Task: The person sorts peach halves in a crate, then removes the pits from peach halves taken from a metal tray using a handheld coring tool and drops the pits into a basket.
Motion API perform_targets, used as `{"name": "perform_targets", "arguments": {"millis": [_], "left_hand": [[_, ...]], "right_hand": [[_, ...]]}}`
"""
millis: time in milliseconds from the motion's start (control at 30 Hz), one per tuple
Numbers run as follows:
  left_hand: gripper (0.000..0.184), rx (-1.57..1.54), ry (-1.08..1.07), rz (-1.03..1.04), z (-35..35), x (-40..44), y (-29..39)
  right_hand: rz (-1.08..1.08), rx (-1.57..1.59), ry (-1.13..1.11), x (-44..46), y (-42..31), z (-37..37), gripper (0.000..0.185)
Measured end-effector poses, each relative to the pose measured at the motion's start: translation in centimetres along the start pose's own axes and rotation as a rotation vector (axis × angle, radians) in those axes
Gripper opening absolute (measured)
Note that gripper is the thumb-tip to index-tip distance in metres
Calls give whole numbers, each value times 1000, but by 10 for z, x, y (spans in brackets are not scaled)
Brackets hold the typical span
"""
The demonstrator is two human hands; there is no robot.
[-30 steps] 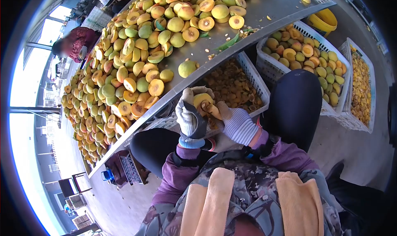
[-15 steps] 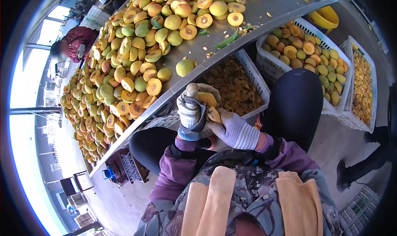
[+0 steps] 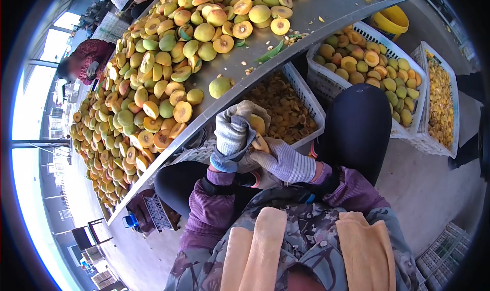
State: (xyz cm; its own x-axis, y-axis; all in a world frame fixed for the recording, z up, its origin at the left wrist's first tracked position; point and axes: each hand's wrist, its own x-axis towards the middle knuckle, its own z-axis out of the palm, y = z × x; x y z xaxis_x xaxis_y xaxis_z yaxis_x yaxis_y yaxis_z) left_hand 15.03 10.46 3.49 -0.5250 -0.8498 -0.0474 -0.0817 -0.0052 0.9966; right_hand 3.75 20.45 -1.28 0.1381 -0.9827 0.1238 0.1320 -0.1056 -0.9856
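The yellow stone fruit (image 3: 258, 123) lies in my left hand (image 3: 232, 135), at its right side, so the left is the nearer hand; my right hand (image 3: 292, 161) sits to the right of it and a little nearer my body. Between the two is a slim tan piece (image 3: 260, 143), its long axis slanting from the far left, just beside the fruit, to the near right, by my right thumb. It could be a tool handle or a slice of flesh; I cannot tell which.

My left fingers are curled and clamped on the fruit, leaving only part of it in sight. My right fingers are pinched together on the tan piece, though the glove hides their tips. Both hands are gloved and close together, just off the near edge of the metal surface (image 3: 316, 7).

Beyond my right hand, partly under that edge, stands a white crate (image 3: 308, 94) of brownish-orange fruit pieces. A green-yellow fruit (image 3: 220, 87) sits on the surface just beyond my left hand, and the heap of halved fruit (image 3: 168, 61) spreads to its left and far side.
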Motion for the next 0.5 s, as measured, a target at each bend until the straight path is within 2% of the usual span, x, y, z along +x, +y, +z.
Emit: {"name": "perform_targets", "arguments": {"millis": [133, 200, 267, 333, 367, 467, 500], "left_hand": [[51, 12, -196, -30, -10, 6, 4], [44, -29, -243, -94, -14, 8, 7], [52, -84, -213, -4, -14, 7, 5], [57, -165, -104, 70, -3, 2, 3], [64, -48, -43, 107, 4, -1, 5], [67, -266, -150, 56, 2, 9, -22], [68, -304, -151, 25, 2, 9, -26]], "right_hand": [[-23, -100, 1, -1, -1, 3, 25], [-17, 33, -15, -2, 3, 5, 23], [6, 86, -70, -3, 4, 6, 23], [106, 171, -64, 0, -2, 4, 23], [160, 216, -57, 0, -5, 3, 23], [438, 462, -159, -4, -10, -6, 24], [432, 431, -158, -4, -10, -6, 24]]}}
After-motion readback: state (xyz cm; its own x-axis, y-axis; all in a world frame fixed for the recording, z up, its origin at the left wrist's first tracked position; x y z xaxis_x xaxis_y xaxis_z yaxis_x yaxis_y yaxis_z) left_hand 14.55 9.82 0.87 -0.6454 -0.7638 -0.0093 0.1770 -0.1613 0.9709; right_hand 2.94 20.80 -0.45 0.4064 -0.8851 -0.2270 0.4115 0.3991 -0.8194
